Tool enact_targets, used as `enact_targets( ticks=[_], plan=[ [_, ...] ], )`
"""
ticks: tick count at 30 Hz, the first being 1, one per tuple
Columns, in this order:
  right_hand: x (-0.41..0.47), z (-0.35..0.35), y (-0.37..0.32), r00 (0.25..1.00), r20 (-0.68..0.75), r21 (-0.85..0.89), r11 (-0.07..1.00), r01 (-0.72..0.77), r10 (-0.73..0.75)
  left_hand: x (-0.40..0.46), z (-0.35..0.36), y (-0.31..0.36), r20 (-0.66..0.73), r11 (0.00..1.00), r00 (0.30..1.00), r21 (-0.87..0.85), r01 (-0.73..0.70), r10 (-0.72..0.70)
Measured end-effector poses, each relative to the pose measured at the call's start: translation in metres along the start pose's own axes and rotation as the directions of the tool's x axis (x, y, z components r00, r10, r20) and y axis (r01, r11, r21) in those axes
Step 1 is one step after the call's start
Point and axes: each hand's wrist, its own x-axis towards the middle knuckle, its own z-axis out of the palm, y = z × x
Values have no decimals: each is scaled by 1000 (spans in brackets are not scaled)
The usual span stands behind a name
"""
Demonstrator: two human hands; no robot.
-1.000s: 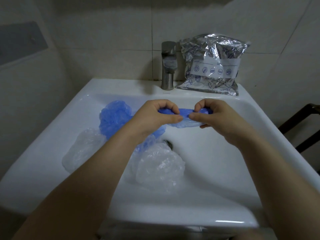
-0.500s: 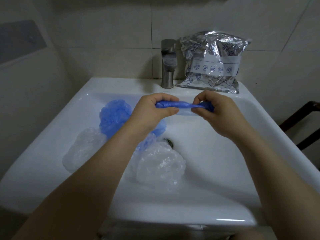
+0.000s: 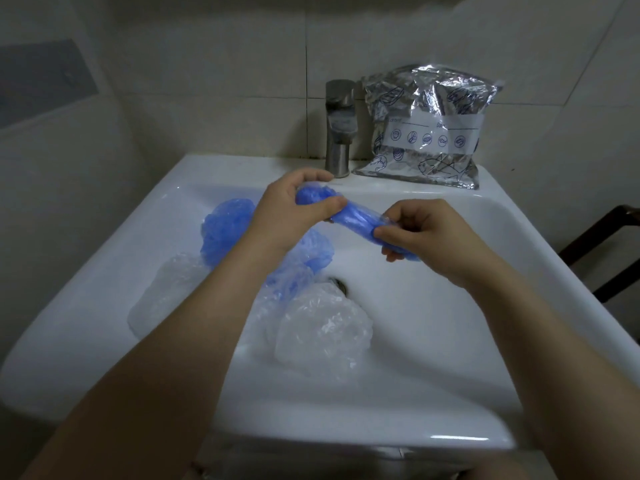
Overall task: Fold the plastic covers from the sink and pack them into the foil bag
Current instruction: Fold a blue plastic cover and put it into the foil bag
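Sink [image 3: 433, 341]: blue cover [image 3: 349, 216] now tilted; right hand [image 3: 422, 233] dropped lower.

left forearm [image 3: 180, 358]: showing bare from the lower left of the frame, no sleeve reaching it
right forearm [image 3: 540, 341]: showing bare from the lower right
left hand [image 3: 294, 211]: wearing no glove, ring or watch
right hand [image 3: 429, 233]: likewise wearing nothing

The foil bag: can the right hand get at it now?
Probably not yet: the right hand and left hand both grip the blue cover. The path to the foil bag looks free.
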Motion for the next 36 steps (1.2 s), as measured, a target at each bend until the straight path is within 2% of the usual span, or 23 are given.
enact_targets(
  ticks=[2,4,5,6,8,13,18,23,27,29,31,33,36],
  plan=[
    [2,7,3,997,-77,66,998,-21,27,-2,9,0,-59,967,980,-184,174,-188],
    [3,13,5,987,-156,83,996,-26,39,-6,18,1,117,802,890,-393,449,-441],
    [3,16,5,981,-191,71,997,-21,35,-9,22,0,220,741,842,-402,539,-493],
    [3,18,6,976,-217,53,999,-13,24,-11,26,-3,292,725,813,-370,581,-503],
    [3,22,6,973,-230,22,1000,-1,6,-14,32,-8,325,734,814,-358,577,-481],
    [3,27,6,981,-181,-75,996,55,-68,-11,29,-9,258,740,839,-395,545,-480],
    [1,29,10,985,-16,-172,971,167,-172,-9,23,-10,186,782,859,-354,512,-478],
    [4,26,17,991,4,-331,935,130,-137,-9,26,-10,209,773,846,-344,533,-490],
    [5,24,19,994,3,-336,936,102,-108,-11,25,-11,244,815,862,-290,501,-443],
    [4,21,16,986,113,-364,918,158,-125,-10,22,-11,210,821,874,-302,485,-439],
    [4,16,14,967,206,-314,926,210,-149,-6,17,-12,158,801,875,-353,483,-458],
    [4,11,14,958,187,-296,918,264,-215,-2,12,-12,131,774,867,-400,490,-481],
    [5,9,12,925,110,-386,842,376,-363,0,11,-12,138,741,850,-433,514,-508]
  ],
)
